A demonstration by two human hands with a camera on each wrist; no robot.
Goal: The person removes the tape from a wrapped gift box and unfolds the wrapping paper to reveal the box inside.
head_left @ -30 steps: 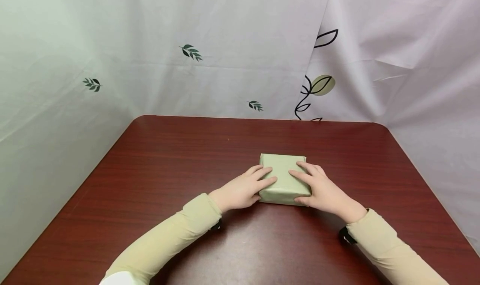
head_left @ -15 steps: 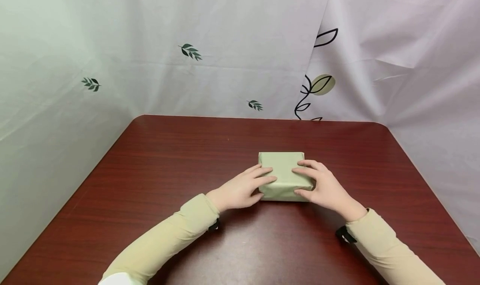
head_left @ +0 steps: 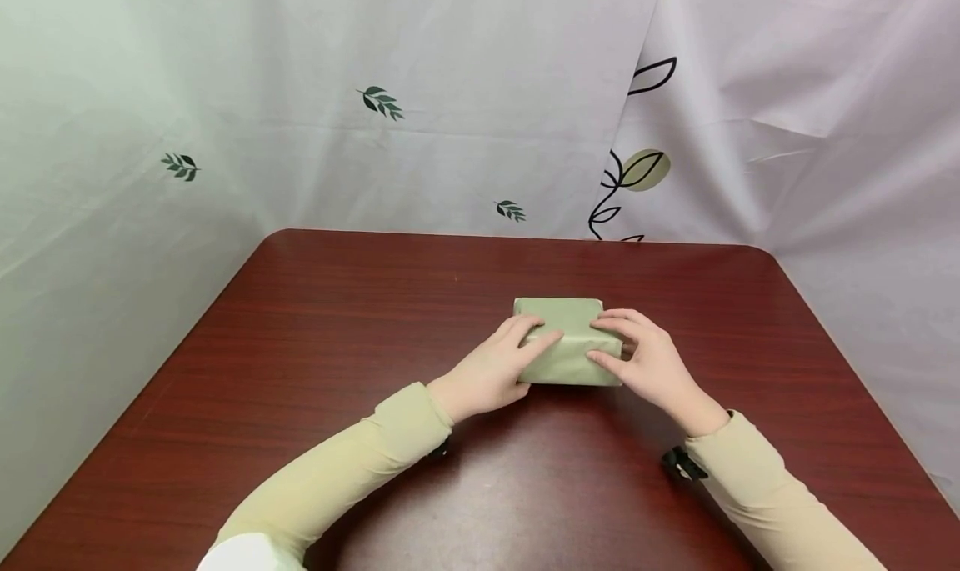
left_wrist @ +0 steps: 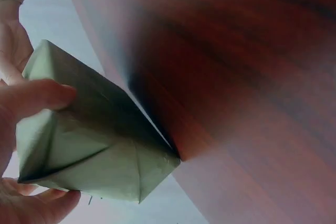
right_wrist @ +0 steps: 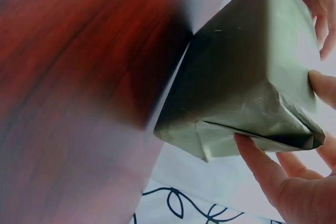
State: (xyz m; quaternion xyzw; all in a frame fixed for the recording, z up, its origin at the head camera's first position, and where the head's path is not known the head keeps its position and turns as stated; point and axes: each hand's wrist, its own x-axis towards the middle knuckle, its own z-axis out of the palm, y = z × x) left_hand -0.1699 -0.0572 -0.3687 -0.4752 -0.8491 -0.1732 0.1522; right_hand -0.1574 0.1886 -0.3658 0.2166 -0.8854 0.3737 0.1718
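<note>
A box wrapped in pale green paper (head_left: 558, 317) is held between both hands above the middle of the table, its near side face plainly in view. My left hand (head_left: 491, 371) grips its left end, fingers spread over the top. In the left wrist view, folded paper (left_wrist: 94, 153) covers that end, with digits pressing on either side. My right hand (head_left: 656, 367) holds the right end, one digit on the near face and others at the top. In the right wrist view, a fingertip lies against the folded end flap (right_wrist: 252, 129). Whether the underside touches the table cannot be made out.
The reddish-brown wooden table (head_left: 360, 304) extends around the box on all sides. A white curtain with leaf prints (head_left: 450, 162) hangs behind its far edge and along both sides. Dark straps (head_left: 682, 464) show at the wrists.
The box has tipped so its near face shows more and its top less, and it has shifted slightly away. Both hands have moved with it, the right-hand fingers bending more.
</note>
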